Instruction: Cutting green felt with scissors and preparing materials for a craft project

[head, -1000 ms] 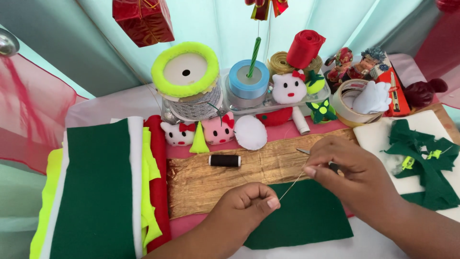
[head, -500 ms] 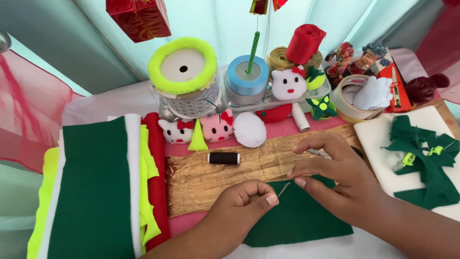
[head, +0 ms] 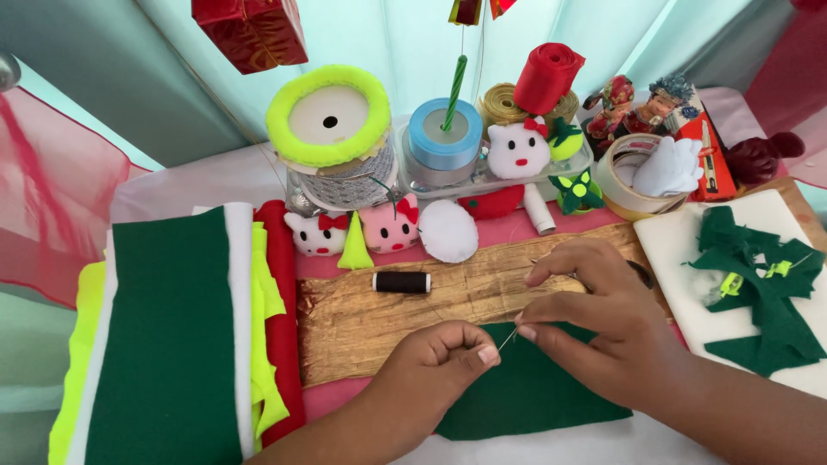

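Taking my blue ribbon spool [head: 444, 142] as the landmark: a shiny red foil gift box [head: 251, 33] hangs up and to its left, and a flat red-orange packet [head: 711, 153] leans well to its right, beside the tape roll [head: 622, 176].

This looks like a craft table at home, a spot for sewing little toys. Folded felt sheets [head: 172, 336] in green, yellow and red lie stacked on one side. Ribbon rolls [head: 444, 138] and a spool of dark thread [head: 401, 282] sit about (lots of colours!). Small stuffed cat faces [head: 389, 228] wait by cut green felt scraps [head: 762, 293].
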